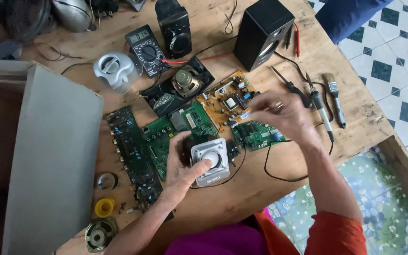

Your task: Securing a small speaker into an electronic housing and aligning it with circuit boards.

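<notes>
My left hand [181, 165] grips a small white square speaker [209, 161] with a round centre, thumb across its face, low over the wooden table [242, 193]. A black wire [279, 177] runs from near it across the table. My right hand [282, 114] hovers blurred over a small green circuit board [256, 135] and a yellow circuit board [227, 99], fingers pinched together; whether it holds anything I cannot tell. A larger green board [171, 130] lies just left of the speaker.
A long dark circuit board [133, 156], a multimeter [146, 47], an opened speaker panel [178, 85], two black speaker boxes [263, 30], a soldering iron [321, 111], a brush [334, 97], solder rolls [105, 207] and a grey panel [53, 160] crowd the table. Tiled floor lies right.
</notes>
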